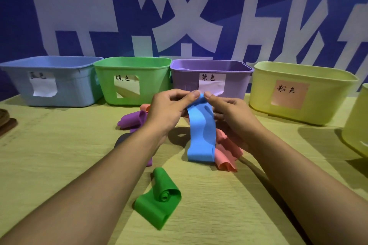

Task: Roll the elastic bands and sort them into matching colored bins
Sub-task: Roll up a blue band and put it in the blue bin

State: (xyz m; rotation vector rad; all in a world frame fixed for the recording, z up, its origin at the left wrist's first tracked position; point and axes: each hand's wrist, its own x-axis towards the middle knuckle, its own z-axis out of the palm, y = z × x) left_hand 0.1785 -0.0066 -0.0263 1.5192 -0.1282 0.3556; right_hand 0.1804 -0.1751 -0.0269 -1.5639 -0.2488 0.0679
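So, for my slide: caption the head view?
Both hands pinch the blue elastic band's top edge before four labelled bins.

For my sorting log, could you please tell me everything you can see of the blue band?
The blue band is a flat, wide strip of smooth, matte, rubbery-looking material, plain light blue. Both hands pinch its top end: the left hand and the right hand meet there, thumbs on top, and the end looks bunched, perhaps a starting roll. The rest hangs down unrolled with a gentle wave, and its lower end curls on the table, lying against the pink band to its right.
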